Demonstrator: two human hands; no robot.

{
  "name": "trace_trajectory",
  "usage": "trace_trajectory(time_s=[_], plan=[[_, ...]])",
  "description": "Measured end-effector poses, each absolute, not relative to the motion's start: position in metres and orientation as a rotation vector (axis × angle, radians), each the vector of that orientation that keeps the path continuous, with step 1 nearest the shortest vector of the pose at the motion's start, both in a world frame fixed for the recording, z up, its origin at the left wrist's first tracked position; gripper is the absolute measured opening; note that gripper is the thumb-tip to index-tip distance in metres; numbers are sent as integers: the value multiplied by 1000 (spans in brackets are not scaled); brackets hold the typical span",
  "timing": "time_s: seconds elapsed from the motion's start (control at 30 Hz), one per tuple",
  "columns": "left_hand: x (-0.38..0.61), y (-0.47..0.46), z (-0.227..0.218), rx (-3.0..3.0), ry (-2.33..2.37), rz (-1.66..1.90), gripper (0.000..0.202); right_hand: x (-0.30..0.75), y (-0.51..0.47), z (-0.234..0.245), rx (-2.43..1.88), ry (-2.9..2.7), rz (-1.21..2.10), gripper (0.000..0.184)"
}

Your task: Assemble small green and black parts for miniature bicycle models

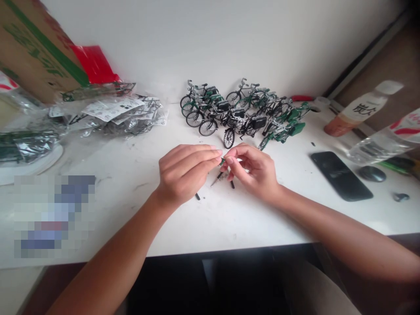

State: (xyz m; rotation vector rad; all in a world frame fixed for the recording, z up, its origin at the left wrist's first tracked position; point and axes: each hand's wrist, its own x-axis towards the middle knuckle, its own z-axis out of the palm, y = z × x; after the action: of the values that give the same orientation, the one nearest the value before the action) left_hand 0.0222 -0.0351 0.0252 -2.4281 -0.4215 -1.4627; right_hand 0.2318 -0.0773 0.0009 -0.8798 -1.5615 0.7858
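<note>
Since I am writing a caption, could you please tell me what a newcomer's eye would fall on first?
Black and green miniature bicycles probably come first, crowded at the back of the white table. Next come the left hand and right hand, close together mid-picture at a mostly hidden green part. A bright red piece stands out at left rear, by the cardboard box.

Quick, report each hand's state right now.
Left hand: tips close by the small green part; whether it grips anything cannot be told.
Right hand: closed, pinching the small green part.
</note>
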Motion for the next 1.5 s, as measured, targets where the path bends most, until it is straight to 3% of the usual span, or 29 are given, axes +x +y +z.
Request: trace_trajectory(time_s=[0.37,0.63,0.83,1.03,1.17,1.3,1.5], plan=[[22,-26,18,-2455,-409,-1526,18,237,-74,2,-841,-1666,667,15],[32,-31,14,-2565,-650,-1751,12,236,-67,-6,-742,-1586,684,14],[36,-28,7,-2652,-797,-1914,2,238,-63,-10,-849,-1557,733,27],[41,-25,-8,-2809,-1032,-2223,11,240,-60,-11,-1028,-1554,659,28],[39,-24,-9,-2728,-885,-2038,5,241,-55,-12,-1031,-1484,729,34],[36,-21,-6,-2621,-689,-1882,19,239,-52,-10,-963,-1388,965,39],[36,-20,-8,-2709,-667,-1833,18,236,-52,-8,-913,-1287,1022,51]])
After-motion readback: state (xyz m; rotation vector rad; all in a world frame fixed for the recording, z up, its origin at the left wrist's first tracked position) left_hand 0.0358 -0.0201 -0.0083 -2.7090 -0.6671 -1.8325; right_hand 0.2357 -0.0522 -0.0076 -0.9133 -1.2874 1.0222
